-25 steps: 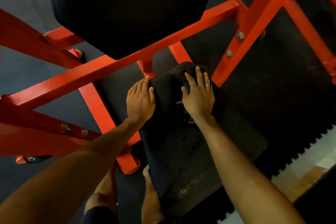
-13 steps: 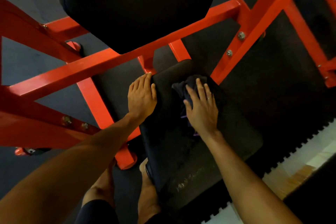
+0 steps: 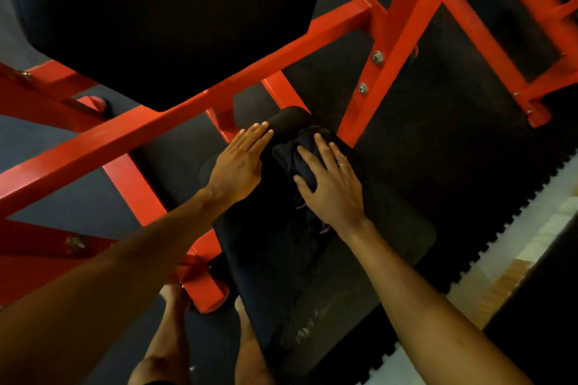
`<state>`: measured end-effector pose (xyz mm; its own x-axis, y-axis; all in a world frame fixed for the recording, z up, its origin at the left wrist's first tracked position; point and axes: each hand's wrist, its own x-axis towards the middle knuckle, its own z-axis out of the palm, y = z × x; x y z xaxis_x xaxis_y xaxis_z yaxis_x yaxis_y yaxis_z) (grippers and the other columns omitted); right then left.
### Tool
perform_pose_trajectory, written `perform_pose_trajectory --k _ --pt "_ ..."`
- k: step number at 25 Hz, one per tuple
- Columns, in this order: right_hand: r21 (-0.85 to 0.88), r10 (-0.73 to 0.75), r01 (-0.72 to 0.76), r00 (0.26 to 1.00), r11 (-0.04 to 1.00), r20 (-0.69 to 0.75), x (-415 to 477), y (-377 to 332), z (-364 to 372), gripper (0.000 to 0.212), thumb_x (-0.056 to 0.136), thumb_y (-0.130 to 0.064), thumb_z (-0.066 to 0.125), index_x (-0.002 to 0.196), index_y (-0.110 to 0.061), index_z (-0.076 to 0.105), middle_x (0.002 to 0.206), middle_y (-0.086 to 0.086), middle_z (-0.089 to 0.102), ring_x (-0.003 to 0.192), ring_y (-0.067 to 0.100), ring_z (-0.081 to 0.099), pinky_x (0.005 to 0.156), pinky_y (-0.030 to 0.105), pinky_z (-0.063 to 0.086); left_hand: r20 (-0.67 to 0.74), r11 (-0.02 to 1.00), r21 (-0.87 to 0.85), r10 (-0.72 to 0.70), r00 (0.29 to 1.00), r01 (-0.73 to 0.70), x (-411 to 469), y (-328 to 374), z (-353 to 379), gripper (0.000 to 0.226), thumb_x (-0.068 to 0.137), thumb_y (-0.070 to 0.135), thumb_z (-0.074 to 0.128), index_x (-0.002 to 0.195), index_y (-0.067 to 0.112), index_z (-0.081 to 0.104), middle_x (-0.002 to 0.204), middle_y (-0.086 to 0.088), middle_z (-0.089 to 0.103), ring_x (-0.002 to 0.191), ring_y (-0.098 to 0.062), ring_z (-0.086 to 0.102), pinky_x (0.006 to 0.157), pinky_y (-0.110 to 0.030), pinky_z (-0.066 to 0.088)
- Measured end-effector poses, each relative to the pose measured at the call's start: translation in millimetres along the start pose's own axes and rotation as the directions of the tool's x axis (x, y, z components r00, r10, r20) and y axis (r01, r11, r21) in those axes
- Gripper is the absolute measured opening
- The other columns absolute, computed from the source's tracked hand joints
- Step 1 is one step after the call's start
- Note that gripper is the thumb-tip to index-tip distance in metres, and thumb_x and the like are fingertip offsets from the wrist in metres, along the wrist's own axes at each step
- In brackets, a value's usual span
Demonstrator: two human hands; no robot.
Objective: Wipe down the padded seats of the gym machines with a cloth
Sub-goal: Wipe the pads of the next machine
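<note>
The right hand [image 3: 333,189] is laid palm-down on a dark cloth [image 3: 294,155], its fingers spread and pressed onto the bunched fabric, so the cloth is pinned against the seat rather than gripped in a fist. A ring [image 3: 343,164] is worn on one finger of that hand. The left hand [image 3: 239,162] is laid flat, fingers straight and together, on the left edge of the seat [image 3: 312,259], just beside the cloth; whether the two are touching cannot be told. The hands are held apart, with the cloth between them.

The cloth is found near the far end of the black padded seat, close to its narrow rounded far edge. The near half of the seat is left bare, and pale scuffed marks [image 3: 308,325] are seen near its near edge.

The seat is surrounded by a red metal frame [image 3: 175,131]: a diagonal bar is crossed just beyond the left fingertips, and an upright post with two bolts [image 3: 377,57] is set by the seat's far right corner. A large black back pad [image 3: 175,19] is mounted above the bar. Bare feet [image 3: 172,331] are seen below, on the dark floor.
</note>
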<state>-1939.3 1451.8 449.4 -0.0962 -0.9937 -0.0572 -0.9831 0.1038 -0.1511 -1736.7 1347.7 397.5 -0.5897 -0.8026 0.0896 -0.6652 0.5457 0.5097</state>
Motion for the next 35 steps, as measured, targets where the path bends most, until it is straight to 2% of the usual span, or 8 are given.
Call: perform_pose_trajectory --k 2,6,11,17,22,27,31,35 --pt "0.007 0.123 -0.123 0.992 0.992 -0.011 26.0 8.5 -2.0 0.061 0.094 -0.052 0.053 0.152 -0.035 0.044 0.167 0.000 0.028 0.147 0.031 0.035 0.115 0.045 0.039 0.041 0.999 -0.011 0.042 0.998 -0.042 21.1 11.4 5.1 0.057 0.094 0.010 0.038 0.150 0.001 0.044 0.159 -0.015 0.039 0.148 -0.030 0.035 0.125 -0.043 0.022" --pt "0.085 0.323 -0.336 0.937 0.938 0.135 85.9 -7.9 3.5 0.067 0.091 -0.056 0.053 0.153 -0.034 0.039 0.166 0.003 0.029 0.145 0.034 0.038 0.118 0.049 0.032 0.113 0.999 -0.033 0.014 0.994 -0.010 54.9 19.3 7.6 0.055 0.104 0.021 0.034 0.155 0.000 0.032 0.162 -0.017 0.032 0.152 -0.032 0.026 0.125 -0.036 0.011" --pt "-0.072 0.167 -0.165 0.985 0.984 0.030 24.0 42.2 -10.3 0.076 0.085 -0.068 0.053 0.152 -0.035 0.040 0.161 0.002 0.037 0.134 0.030 0.051 0.109 0.046 0.043 0.126 0.988 0.139 0.053 0.991 -0.071 50.6 16.0 16.2 0.064 0.106 0.039 0.026 0.159 0.004 0.022 0.167 -0.013 0.018 0.155 -0.024 0.016 0.127 -0.036 0.008" --pt "0.013 0.292 -0.293 0.955 0.956 0.058 49.1 36.2 -12.9 0.064 0.089 -0.058 0.056 0.146 -0.028 0.049 0.150 0.001 0.048 0.124 0.032 0.056 0.100 0.045 0.047 0.126 0.979 0.196 0.036 0.991 -0.060 51.2 22.7 15.5 0.064 0.106 0.039 0.026 0.158 0.002 0.025 0.166 -0.015 0.020 0.155 -0.026 0.018 0.127 -0.041 0.016" --pt "0.153 0.278 -0.322 0.927 0.934 0.252 126.9 10.7 -24.7 0.049 0.093 -0.056 0.052 0.134 -0.029 0.058 0.137 0.001 0.062 0.122 0.033 0.060 0.096 0.040 0.046 0.159 0.977 0.208 0.008 0.987 -0.041 53.3 17.1 16.6 0.066 0.105 0.041 0.023 0.160 0.005 0.021 0.167 -0.013 0.016 0.156 -0.024 0.015 0.128 -0.040 0.013" --pt "0.164 0.332 -0.387 0.899 0.907 0.285 82.5 50.3 -38.4 0.046 0.090 -0.065 0.054 0.121 -0.033 0.062 0.124 -0.004 0.067 0.117 0.028 0.062 0.081 0.036 0.037 0.174 0.977 0.211 -0.006 0.985 -0.031 55.0 20.6 14.9 0.066 0.106 0.044 0.024 0.162 0.011 0.016 0.169 -0.006 0.010 0.156 -0.019 0.008 0.128 -0.035 0.008" --pt "0.056 0.445 -0.469 0.865 0.882 0.230 26.8 70.0 -37.7 0.049 0.094 -0.063 0.047 0.132 -0.032 0.055 0.133 0.000 0.061 0.118 0.035 0.060 0.095 0.048 0.045 0.175 0.978 0.204 0.001 0.985 -0.037 54.9 20.1 13.1 0.065 0.105 0.043 0.024 0.161 0.010 0.017 0.169 -0.007 0.011 0.156 -0.020 0.009 0.127 -0.037 0.010" --pt "-0.044 0.479 -0.480 0.859 0.876 0.178 57.0 36.0 -18.4 0.054 0.095 -0.056 0.045 0.138 -0.025 0.054 0.140 0.008 0.056 0.124 0.042 0.054 0.109 0.057 0.036 0.162 0.978 0.206 -0.003 0.987 -0.031 55.8 23.2 14.5 0.065 0.106 0.042 0.026 0.161 0.009 0.018 0.169 -0.008 0.012 0.156 -0.020 0.010 0.127 -0.035 0.007"
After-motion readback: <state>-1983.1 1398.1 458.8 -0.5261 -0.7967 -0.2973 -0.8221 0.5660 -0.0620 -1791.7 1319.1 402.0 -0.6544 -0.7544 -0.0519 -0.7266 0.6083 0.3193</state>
